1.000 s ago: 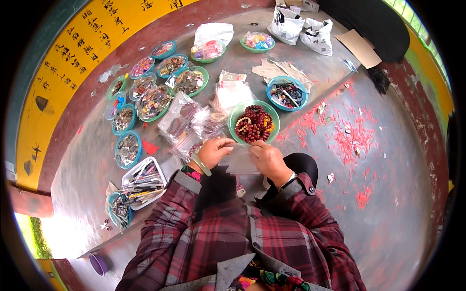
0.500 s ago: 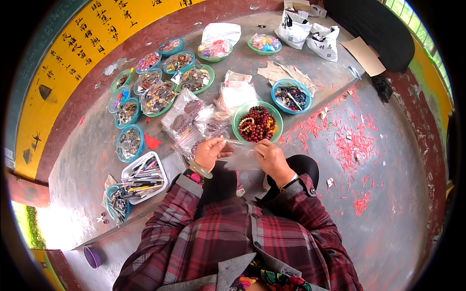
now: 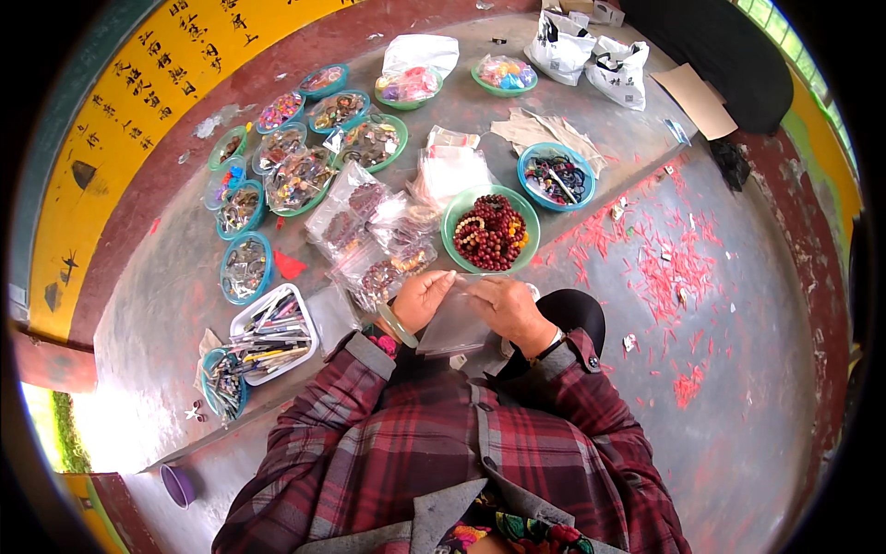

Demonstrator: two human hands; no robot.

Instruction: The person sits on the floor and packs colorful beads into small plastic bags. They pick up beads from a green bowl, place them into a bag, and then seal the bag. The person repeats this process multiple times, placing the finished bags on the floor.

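A clear plastic bag (image 3: 454,329) hangs over my lap, its upper edge pinched between both hands. My left hand (image 3: 422,300) is closed on the left part of that edge, thumb and fingertips together. My right hand (image 3: 512,314) grips it close by, back of the hand up. Just beyond them a green bowl (image 3: 449,210) holds dark red bead bracelets (image 3: 492,231). To the left of the bowl lie filled clear bags of beads (image 3: 383,275). A stack of flat clear bags (image 3: 449,175) rests behind them.
A blue bowl (image 3: 531,185) of dark bands stands right of the beads. Several bowls of small trinkets (image 3: 247,268) line the left. Nearer is a white basket of pens (image 3: 314,319). White carrier bags (image 3: 616,74) stand far right. Red scraps (image 3: 664,277) litter the lower floor.
My hands have come closer together along the bag's edge, and my left hand has moved slightly right and nearer. The bag now hangs lower and more slanted.
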